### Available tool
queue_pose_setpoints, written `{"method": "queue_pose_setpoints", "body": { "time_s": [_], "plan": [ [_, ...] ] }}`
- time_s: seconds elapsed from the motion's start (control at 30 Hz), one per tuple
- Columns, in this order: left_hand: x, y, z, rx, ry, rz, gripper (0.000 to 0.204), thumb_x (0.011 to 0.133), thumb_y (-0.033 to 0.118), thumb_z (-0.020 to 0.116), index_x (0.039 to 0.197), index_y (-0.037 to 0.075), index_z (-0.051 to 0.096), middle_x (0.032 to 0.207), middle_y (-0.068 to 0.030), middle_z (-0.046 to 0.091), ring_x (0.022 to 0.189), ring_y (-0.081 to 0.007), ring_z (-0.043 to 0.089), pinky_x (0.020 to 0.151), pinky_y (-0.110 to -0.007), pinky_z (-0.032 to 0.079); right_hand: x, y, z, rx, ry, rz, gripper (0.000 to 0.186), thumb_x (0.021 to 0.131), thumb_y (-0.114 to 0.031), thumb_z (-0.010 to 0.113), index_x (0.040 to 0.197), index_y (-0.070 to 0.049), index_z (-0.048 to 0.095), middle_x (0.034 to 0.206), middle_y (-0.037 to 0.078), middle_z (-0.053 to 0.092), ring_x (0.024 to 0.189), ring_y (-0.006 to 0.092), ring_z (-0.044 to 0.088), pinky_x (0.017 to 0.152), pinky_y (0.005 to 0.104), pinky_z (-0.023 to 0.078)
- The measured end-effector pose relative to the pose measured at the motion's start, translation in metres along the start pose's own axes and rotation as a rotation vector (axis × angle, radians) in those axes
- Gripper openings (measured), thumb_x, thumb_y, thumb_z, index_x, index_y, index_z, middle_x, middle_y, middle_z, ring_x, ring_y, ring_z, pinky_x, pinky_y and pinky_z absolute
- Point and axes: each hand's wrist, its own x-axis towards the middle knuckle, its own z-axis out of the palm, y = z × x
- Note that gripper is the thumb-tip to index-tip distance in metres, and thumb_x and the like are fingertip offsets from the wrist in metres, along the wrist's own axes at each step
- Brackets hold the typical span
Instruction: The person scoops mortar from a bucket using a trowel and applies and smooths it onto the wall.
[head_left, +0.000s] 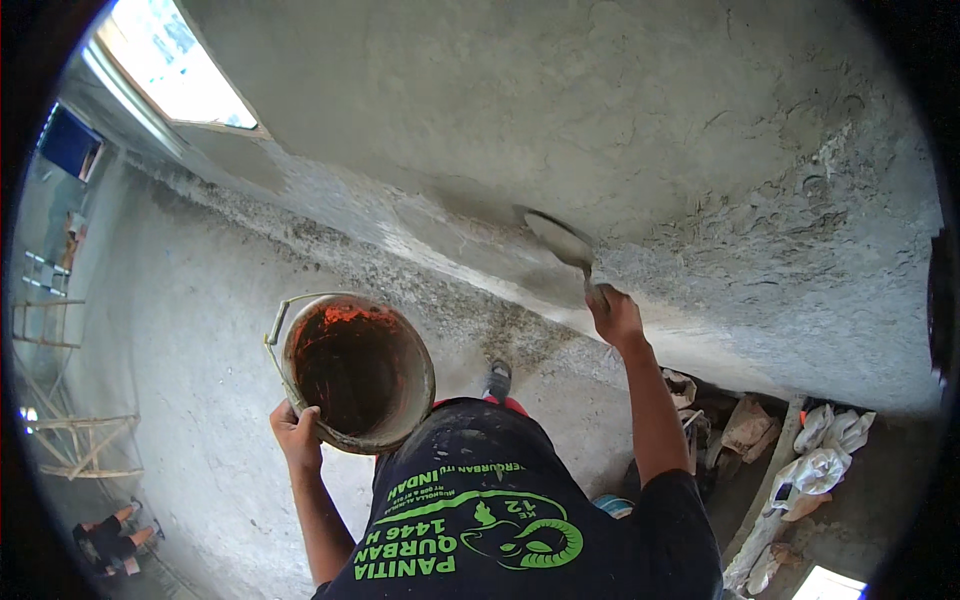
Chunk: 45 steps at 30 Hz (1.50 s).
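Pinches the rim of a round, deep bucket (410,385), smeared orange inside and fitted with a whitish wire bail (269,342), between thumb and fingers of the left hand (296,432), in front of a black, green-printed T-shirt (470,425). Wraps the right hand (614,318) around the handle of a grey, leaf-shaped metal trowel (558,240); holds its blade at the rough grey plastered wall (620,110), above the grey concrete floor (200,300). Cannot tell contact from a slight gap there.

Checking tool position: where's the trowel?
In the head view, just right of centre, the trowel is in the right hand at the grey wall, up-right of the bucket.
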Motion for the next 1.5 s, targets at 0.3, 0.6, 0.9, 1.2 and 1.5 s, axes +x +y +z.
{"method": "queue_pose_setpoints", "body": {
  "time_s": [0.3, 0.6, 0.9, 1.2, 1.5],
  "plan": [
    [0.001, 0.000, -0.001, 0.008, -0.029, -0.044, 0.008, 0.080, 0.006, 0.059, 0.080, -0.002, 0.062, 0.069, 0.0016, 0.058, 0.056, -0.0050, 0.048, 0.050, -0.023, 0.036, -0.009, 0.022, 0.002, -0.136, -0.142, 0.099, 0.029, 0.092, -0.037, 0.063, 0.102, -0.011, 0.069, 0.092, 0.019, 0.072, 0.090, 0.0401, 0.069, 0.080, 0.0518, 0.053],
    [0.014, -0.009, -0.005, -0.027, -0.064, -0.089, 0.008, 0.077, 0.005, 0.058, 0.079, -0.003, 0.061, 0.071, 0.0014, 0.058, 0.061, -0.0063, 0.049, 0.056, -0.024, 0.039, -0.032, 0.057, -0.056, -0.196, 0.101, 0.139, 0.035, 0.091, -0.043, 0.064, 0.096, -0.009, 0.069, 0.090, 0.022, 0.069, 0.089, 0.0442, 0.066, 0.075, 0.0539, 0.053],
    [0.000, 0.005, -0.037, 0.153, -0.045, 0.004, 0.019, 0.079, 0.017, 0.066, 0.074, 0.000, 0.063, 0.063, 0.0024, 0.056, 0.058, -0.0084, 0.051, 0.052, -0.029, 0.041, -0.137, 0.015, 0.008, 0.039, -0.401, 0.337, 0.041, 0.087, -0.033, 0.073, 0.116, -0.006, 0.062, 0.116, 0.024, 0.066, 0.108, 0.0413, 0.063, 0.090, 0.0489, 0.050],
    [0.032, 0.003, -0.043, -0.081, -0.281, 0.170, 0.014, 0.079, 0.003, 0.063, 0.067, -0.001, 0.057, 0.061, 0.0051, 0.053, 0.058, -0.0032, 0.045, 0.050, -0.024, 0.037, -0.064, -0.269, -0.002, 0.042, -0.550, -0.248, 0.039, 0.088, -0.030, 0.069, 0.116, -0.004, 0.066, 0.107, 0.020, 0.068, 0.103, 0.0422, 0.062, 0.089, 0.0483, 0.049],
    [0.059, 0.001, -0.075, 0.021, -0.425, 0.518, 0.018, 0.065, 0.006, 0.064, 0.058, 0.004, 0.049, 0.049, -0.0048, 0.043, 0.040, -0.0160, 0.042, 0.043, -0.031, 0.033, -0.029, -0.354, 0.087, -0.305, -0.931, -0.375, 0.036, 0.094, -0.034, 0.057, 0.109, -0.003, 0.069, 0.093, 0.023, 0.069, 0.090, 0.0415, 0.066, 0.080, 0.0495, 0.052]
  ]
}}
